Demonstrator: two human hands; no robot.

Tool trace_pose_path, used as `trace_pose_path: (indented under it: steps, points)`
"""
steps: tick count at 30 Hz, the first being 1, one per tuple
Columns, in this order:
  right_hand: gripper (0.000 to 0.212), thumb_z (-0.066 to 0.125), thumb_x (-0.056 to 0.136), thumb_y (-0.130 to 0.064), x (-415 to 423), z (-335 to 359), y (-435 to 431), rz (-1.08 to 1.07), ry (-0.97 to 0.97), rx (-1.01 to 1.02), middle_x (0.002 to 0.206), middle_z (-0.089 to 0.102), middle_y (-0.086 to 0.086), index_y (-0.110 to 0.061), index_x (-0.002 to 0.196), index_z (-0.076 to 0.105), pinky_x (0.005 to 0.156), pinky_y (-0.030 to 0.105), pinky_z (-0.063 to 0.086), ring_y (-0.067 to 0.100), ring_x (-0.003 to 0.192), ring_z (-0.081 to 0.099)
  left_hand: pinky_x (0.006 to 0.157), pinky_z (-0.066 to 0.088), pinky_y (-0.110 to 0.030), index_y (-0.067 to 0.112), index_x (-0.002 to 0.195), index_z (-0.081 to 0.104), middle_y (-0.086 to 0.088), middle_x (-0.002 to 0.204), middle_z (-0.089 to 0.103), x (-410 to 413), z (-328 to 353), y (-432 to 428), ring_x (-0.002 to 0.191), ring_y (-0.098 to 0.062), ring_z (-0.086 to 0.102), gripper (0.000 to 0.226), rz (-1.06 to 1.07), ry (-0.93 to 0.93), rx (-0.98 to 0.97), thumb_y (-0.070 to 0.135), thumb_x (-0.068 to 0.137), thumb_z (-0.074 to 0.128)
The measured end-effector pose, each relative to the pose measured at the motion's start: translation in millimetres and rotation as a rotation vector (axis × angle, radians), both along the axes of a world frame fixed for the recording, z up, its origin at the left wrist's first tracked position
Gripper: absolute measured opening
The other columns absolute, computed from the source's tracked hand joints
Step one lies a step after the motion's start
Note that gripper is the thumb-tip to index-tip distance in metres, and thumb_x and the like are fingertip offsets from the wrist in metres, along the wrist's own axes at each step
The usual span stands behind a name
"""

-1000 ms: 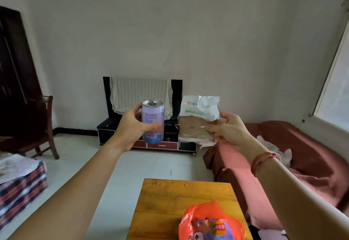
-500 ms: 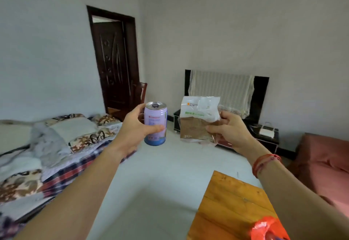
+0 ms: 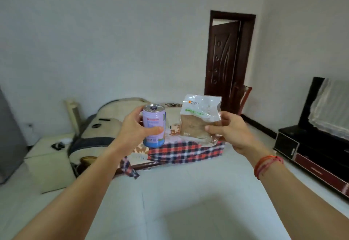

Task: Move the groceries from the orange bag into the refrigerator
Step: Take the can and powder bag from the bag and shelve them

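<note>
Carrying is the step: your left grip (image 3: pixel 135 128) wraps the can (image 3: pixel 154 125), your right grip (image 3: pixel 232 134) pinches the bread (image 3: pixel 198 118), both aloft before the bed (image 3: pixel 188 151). Next likely calls for the fridge, perhaps that grey panel (image 3: pixel 9 135), and a free grip.

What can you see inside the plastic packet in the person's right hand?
The plastic packet holds brown bread in its lower part; its top looks empty. The right hand covers the packet's right edge; the slice count is not visible.

Soft, even daylight fills the room. The picture is a bit blurry, and the edges bend outward.
</note>
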State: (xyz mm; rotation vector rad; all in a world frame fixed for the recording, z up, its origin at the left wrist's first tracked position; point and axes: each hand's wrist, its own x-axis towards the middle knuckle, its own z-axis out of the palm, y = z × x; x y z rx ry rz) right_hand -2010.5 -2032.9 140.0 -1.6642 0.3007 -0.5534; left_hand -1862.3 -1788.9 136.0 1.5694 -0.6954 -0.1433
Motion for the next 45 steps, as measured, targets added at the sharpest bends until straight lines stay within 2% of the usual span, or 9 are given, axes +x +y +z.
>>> trace_pose_path:
  steps: [4, 8, 12, 17, 21, 26, 33, 37, 45]
  points:
    - [0.052, 0.079, 0.076, 0.009, 46, -2, 20, 0.188, 0.012, 0.007, 0.092, 0.078, 0.008, -0.009, 0.121, 0.064, 0.062, 0.028, 0.058, 0.018, 0.079, 0.075, 0.077, 0.061, -0.039, 0.022, 0.117, 0.061, -0.005, 0.103, 0.076, -3, -2, 44, 0.092, -0.021, 0.074, 0.061, 0.2, 0.0, -0.009, -0.006, 0.068, 0.083]
    - [0.052, 0.08, 0.074, 0.009, 80, -6, 60, 0.35, 0.033, -0.01, 0.099, 0.078, 0.009, -0.013, 0.12, 0.067, 0.081, 0.043, 0.061, 0.027, 0.095, 0.075, 0.08, 0.059, -0.042, 0.024, 0.12, 0.059, -0.005, 0.103, 0.075, -15, -2, 96, 0.093, -0.021, 0.073, 0.066, 0.354, 0.022, -0.012, -0.003, 0.066, 0.085]
    - [0.049, 0.078, 0.074, 0.012, 102, -8, 116, 0.481, 0.039, -0.003, 0.096, 0.078, 0.012, -0.016, 0.113, 0.07, 0.083, 0.056, 0.058, 0.035, 0.092, 0.073, 0.073, 0.058, -0.036, 0.021, 0.116, 0.061, -0.004, 0.097, 0.076, -31, -5, 150, 0.088, -0.02, 0.074, 0.063, 0.518, 0.013, -0.021, -0.007, 0.064, 0.084]
    - [0.052, 0.077, 0.074, 0.015, 120, -9, 188, 0.639, 0.011, -0.025, 0.091, 0.077, 0.004, -0.017, 0.113, 0.069, 0.07, 0.034, 0.062, 0.017, 0.08, 0.075, 0.068, 0.058, -0.031, 0.015, 0.118, 0.061, -0.006, 0.095, 0.076, -50, -13, 222, 0.084, -0.017, 0.074, 0.066, 0.679, 0.0, -0.024, -0.011, 0.062, 0.084]
    - [0.054, 0.078, 0.073, 0.015, 133, -17, 246, 0.739, 0.022, -0.009, 0.097, 0.078, 0.005, -0.017, 0.114, 0.068, 0.076, 0.043, 0.062, 0.024, 0.092, 0.075, 0.067, 0.059, -0.029, 0.011, 0.12, 0.06, -0.01, 0.099, 0.074, -67, -16, 274, 0.085, -0.018, 0.073, 0.067, 0.776, -0.005, -0.032, -0.014, 0.062, 0.083]
    - [0.048, 0.071, 0.076, 0.02, 140, -17, 314, 0.841, 0.009, -0.026, 0.092, 0.077, 0.006, -0.011, 0.113, 0.067, 0.06, 0.028, 0.059, 0.016, 0.08, 0.075, 0.074, 0.061, -0.035, 0.015, 0.118, 0.062, -0.008, 0.101, 0.074, -90, -18, 337, 0.091, -0.022, 0.072, 0.066, 0.885, -0.004, -0.033, -0.012, 0.062, 0.083]
    - [0.05, 0.07, 0.074, 0.019, 151, -19, 389, 0.971, 0.019, -0.085, 0.101, 0.075, 0.008, -0.02, 0.106, 0.069, 0.078, 0.045, 0.062, 0.026, 0.096, 0.071, 0.07, 0.061, -0.03, 0.029, 0.105, 0.062, -0.002, 0.102, 0.074, -116, -21, 397, 0.09, -0.018, 0.071, 0.062, 1.052, 0.006, -0.027, -0.011, 0.064, 0.084]
    - [0.049, 0.069, 0.072, 0.017, 165, -22, 416, 1.048, 0.033, -0.08, 0.101, 0.076, 0.011, -0.017, 0.107, 0.07, 0.083, 0.051, 0.06, 0.031, 0.097, 0.072, 0.06, 0.055, -0.018, 0.03, 0.105, 0.061, 0.005, 0.099, 0.072, -123, -23, 407, 0.082, -0.005, 0.071, 0.058, 1.123, 0.016, -0.011, -0.007, 0.067, 0.084]
    - [0.046, 0.071, 0.071, 0.017, 196, -18, 439, 1.131, 0.008, -0.105, 0.091, 0.078, 0.005, -0.02, 0.098, 0.072, 0.083, 0.06, 0.055, 0.033, 0.089, 0.072, 0.063, 0.057, -0.02, 0.023, 0.114, 0.059, 0.002, 0.104, 0.07, -115, -24, 413, 0.093, -0.016, 0.069, 0.059, 1.216, 0.039, -0.001, -0.001, 0.067, 0.086]
